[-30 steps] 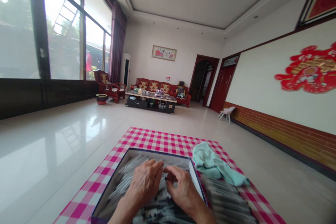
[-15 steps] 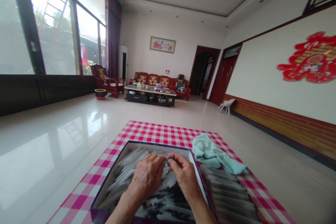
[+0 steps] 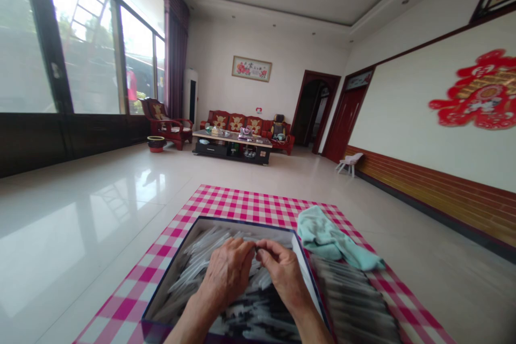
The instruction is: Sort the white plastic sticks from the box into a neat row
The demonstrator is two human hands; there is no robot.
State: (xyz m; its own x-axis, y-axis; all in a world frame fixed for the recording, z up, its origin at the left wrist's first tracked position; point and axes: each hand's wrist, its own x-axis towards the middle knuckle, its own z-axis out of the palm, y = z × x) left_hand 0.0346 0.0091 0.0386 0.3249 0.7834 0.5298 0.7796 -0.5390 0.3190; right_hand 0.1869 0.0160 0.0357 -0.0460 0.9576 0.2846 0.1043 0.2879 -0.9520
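My left hand (image 3: 229, 264) and my right hand (image 3: 280, 266) meet fingertip to fingertip over a shallow box (image 3: 150, 301). Both are closed in a pinch; a tiny dark bit (image 3: 257, 249) shows between them, too small to name. Below, the box holds many slender translucent pieces (image 3: 193, 266) that look like pens or pen barrels. Toward its near side lie black parts mixed with clear ones (image 3: 258, 312). Just right of the box, similar pieces (image 3: 355, 301) lie side by side in a row, blurred.
A pink-and-white checked cloth (image 3: 124, 309) covers the surface beneath the box. A crumpled mint-green cloth (image 3: 330, 236) lies at the box's far right corner. Beyond the glossy tiled floor (image 3: 113, 226) stand a low table (image 3: 231, 150), a red wooden sofa (image 3: 229, 119) and a small chair (image 3: 350, 162).
The view has shifted slightly. My hands stay together above the box, and the dark bit between the fingertips shows a little more clearly.
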